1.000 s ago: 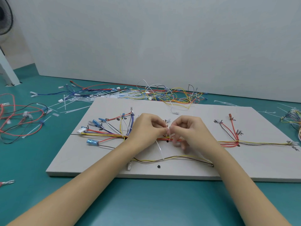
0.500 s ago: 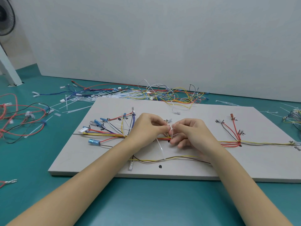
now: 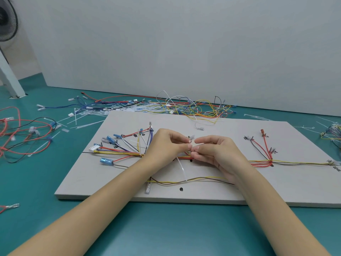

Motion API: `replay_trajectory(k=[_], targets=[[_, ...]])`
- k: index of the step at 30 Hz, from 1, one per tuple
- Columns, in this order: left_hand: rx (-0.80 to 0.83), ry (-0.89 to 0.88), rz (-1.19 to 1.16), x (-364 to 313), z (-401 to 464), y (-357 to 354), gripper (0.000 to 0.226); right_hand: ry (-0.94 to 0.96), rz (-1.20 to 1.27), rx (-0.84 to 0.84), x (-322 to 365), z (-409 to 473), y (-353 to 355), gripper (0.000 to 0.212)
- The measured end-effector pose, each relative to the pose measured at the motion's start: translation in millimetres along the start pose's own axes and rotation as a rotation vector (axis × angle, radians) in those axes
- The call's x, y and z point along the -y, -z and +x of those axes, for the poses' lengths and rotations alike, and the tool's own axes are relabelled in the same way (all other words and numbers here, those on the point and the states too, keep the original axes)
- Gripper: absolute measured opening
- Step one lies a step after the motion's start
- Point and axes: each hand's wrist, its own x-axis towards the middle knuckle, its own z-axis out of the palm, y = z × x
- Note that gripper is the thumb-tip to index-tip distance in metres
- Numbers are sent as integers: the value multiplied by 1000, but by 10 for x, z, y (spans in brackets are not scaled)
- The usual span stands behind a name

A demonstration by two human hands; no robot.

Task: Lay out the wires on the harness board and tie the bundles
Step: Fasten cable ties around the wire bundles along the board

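Observation:
A grey harness board (image 3: 212, 126) lies on the teal table with coloured wires laid across it. A wire bundle (image 3: 118, 153) fans out at the left into blue and white connectors. My left hand (image 3: 166, 145) and my right hand (image 3: 214, 152) meet over the board's middle, fingertips touching. Both pinch a thin white cable tie (image 3: 181, 168) looped round the red and yellow wires there; its tail hangs down toward me. A yellow and brown wire pair (image 3: 199, 180) runs under my right wrist. Red and black wires (image 3: 265, 154) branch at the right.
A tangle of loose wires (image 3: 184, 106) and spare white cable ties (image 3: 86, 117) lies behind the board. Red and black wires (image 3: 22, 137) are heaped at the left, and more wires (image 3: 332, 132) at the right edge. A white wall stands behind.
My hands have stayed together over the board's middle, working the tie. The fingers of my right hand have lifted and spread a little. The view has tipped slightly downward.

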Motion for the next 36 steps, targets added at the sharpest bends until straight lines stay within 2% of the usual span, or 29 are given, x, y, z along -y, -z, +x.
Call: replay_trajectory(k=[8,16,24,36], targets=[[53,-19,-19,21,-2,16,20,17,-51,57,16,8,-41,22],[63,-58,-16,20,-3,4,26,18,-43,31,3,13,-61,24],[31,-59,38,37,-2,-10,14,41,-41,-26,11,20,-52,24],[29,-87,50,50,-22,-18,18,44,-68,-14,-2,12,-62,23]])
